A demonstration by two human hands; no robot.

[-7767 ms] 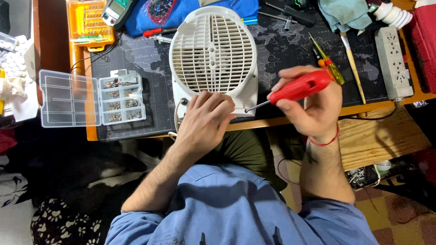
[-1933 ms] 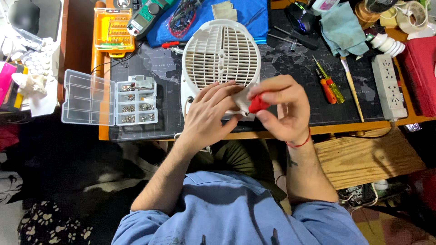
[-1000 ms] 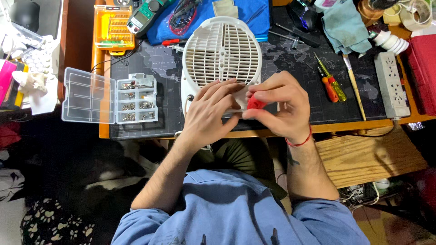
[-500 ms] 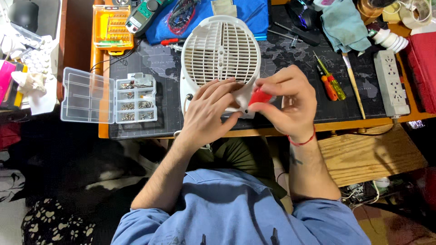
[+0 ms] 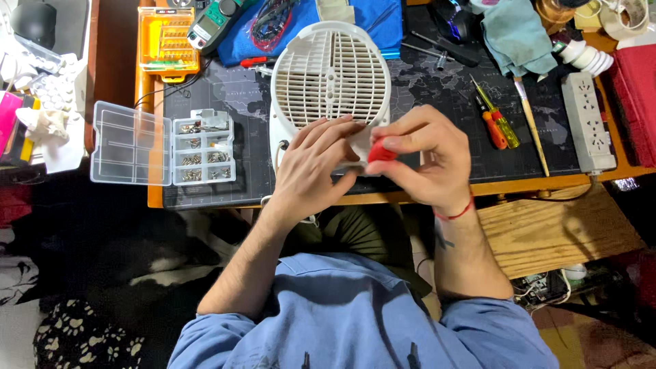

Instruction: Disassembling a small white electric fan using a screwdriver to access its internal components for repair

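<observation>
Flanking white fan [image 5: 330, 75]: screw box [image 5: 203, 147], screwdrivers [image 5: 497, 123]

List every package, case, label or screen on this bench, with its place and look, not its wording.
Orange bit-set case: far left, rectangular, a dark label strip along its top edge.
Clear parts organiser: left of the white fan heater, lid open, small hardware in its compartments.
Green clamp meter: far edge, small grey screen.

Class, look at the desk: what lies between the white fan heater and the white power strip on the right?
In the head view, between the fan heater and the power strip lie two screwdrivers and a thin brush on the dark mat.
</observation>
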